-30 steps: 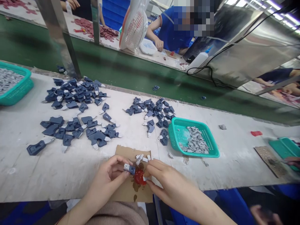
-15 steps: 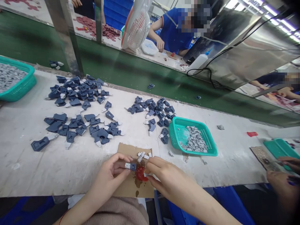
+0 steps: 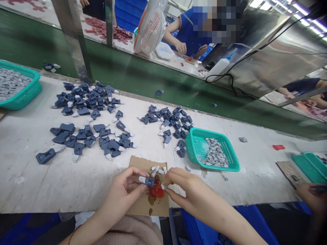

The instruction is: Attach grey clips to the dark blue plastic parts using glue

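My left hand (image 3: 130,183) is closed in a pinch on a dark blue plastic piece (image 3: 150,182) with a pale grey end, held over the cardboard. Close by on its right, my right hand (image 3: 180,187) is closed too, with a small pale grey piece (image 3: 164,186) between thumb and fingers, partly hidden. Below and between the hands, a glossy red blob (image 3: 157,191) sits on the brown cardboard (image 3: 136,204), with dark wet stains around it. Several small whitish pieces (image 3: 156,169) lie at the cardboard's far edge.
Piles of dark blue pieces (image 3: 87,97) cover the bench's left and centre (image 3: 176,117). A green basket (image 3: 236,163) of grey pieces stands right, another (image 3: 35,90) far left. A co-worker's hand (image 3: 310,194) is at right; another person (image 3: 189,30) sits across the green strip.
My right hand has drawn slightly right, away from the red blob, with the pale piece. The blue piece in my left hand has shifted a little right and tilted.
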Demonstrator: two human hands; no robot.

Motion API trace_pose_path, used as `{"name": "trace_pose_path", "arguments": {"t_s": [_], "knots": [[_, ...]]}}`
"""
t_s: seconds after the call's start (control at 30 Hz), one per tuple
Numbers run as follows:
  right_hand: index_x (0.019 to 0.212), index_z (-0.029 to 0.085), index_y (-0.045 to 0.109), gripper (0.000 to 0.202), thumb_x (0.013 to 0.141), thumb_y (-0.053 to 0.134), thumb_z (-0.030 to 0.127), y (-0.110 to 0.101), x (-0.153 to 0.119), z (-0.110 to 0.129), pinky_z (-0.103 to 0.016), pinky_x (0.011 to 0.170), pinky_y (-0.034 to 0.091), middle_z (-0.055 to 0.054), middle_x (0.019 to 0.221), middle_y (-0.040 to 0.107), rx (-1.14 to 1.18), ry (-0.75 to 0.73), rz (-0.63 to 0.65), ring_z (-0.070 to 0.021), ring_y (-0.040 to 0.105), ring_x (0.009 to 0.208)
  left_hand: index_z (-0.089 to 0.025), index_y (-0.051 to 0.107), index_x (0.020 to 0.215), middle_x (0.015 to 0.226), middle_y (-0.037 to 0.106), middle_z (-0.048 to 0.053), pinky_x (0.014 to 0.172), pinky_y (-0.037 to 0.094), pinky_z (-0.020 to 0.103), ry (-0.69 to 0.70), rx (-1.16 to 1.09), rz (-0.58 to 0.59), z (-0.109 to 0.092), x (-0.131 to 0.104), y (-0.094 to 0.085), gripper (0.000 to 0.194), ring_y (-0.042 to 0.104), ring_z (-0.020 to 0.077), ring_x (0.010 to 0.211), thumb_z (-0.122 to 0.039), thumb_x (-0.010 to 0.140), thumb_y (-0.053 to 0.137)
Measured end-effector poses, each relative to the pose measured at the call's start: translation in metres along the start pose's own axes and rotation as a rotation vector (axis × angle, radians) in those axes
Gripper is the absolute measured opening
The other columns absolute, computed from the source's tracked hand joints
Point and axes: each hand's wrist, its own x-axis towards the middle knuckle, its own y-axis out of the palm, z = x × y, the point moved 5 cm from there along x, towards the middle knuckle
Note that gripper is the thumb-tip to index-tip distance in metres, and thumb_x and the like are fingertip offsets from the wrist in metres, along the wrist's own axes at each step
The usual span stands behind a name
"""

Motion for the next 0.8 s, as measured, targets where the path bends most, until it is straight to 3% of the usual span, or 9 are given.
{"name": "trace_pose_path", "arguments": {"t_s": [0.13,0.27,0.8], "knots": [[0.09,0.024,0.061,0.008,0.091,0.058,0.016,-0.016,0.0,-0.002,-0.027,0.079,0.047,0.0,0.096,0.065,0.253,-0.035,-0.116,-0.0148,0.062,0.091,-0.022,0.062,0.091,0.105,0.067,0.004,0.086,0.055,0.031,0.031,-0.046,0.01,-0.004,0.001,0.006,0.009,0.065,0.0211,0.106,-0.015,0.085,0.063],[0.089,0.024,0.062,0.009,0.088,0.062,0.015,-0.019,0.003,0.005,-0.025,0.083,0.048,0.0,0.099,0.067,0.373,-0.073,-0.169,-0.0142,0.063,0.095,-0.023,0.063,0.091,0.105,0.066,0.003,0.081,0.055,0.027,0.068,-0.088,0.018,-0.006,0.001,0.012,0.012,0.067,0.0182,0.1,-0.013,0.084,0.064],[0.086,0.024,0.06,0.007,0.089,0.062,0.018,-0.011,0.01,0.014,-0.026,0.079,0.049,0.0,0.096,0.068,0.338,-0.039,-0.119,-0.0149,0.064,0.091,-0.023,0.066,0.089,0.103,0.066,0.003,0.077,0.056,0.024,0.086,-0.121,-0.051,-0.007,0.0,0.013,0.009,0.066,0.0179,0.099,-0.015,0.084,0.067]]}}
